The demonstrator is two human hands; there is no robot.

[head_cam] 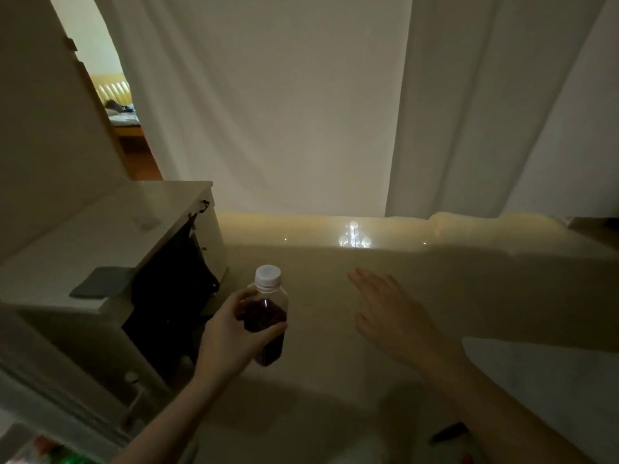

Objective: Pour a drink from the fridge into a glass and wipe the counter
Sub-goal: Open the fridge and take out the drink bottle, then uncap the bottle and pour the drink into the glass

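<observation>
My left hand (231, 336) grips a clear plastic bottle (268, 316) with a white cap, partly filled with dark red drink. The bottle is held upright, low in the middle of the view, over the pale glossy floor. My right hand (395, 313) hovers to the right of the bottle, fingers spread and palm down, holding nothing. A blue-grey cloth (100, 283) lies flat on top of the white cabinet (83, 236) at the left. No glass is in view.
A dark bag (174, 289) hangs on the cabinet's side. A white curtain (301, 112) covers the wall ahead. The glossy floor (335, 249) reflects a lamp. Coloured items show at the bottom left corner, and a doorway at upper left opens onto a bed.
</observation>
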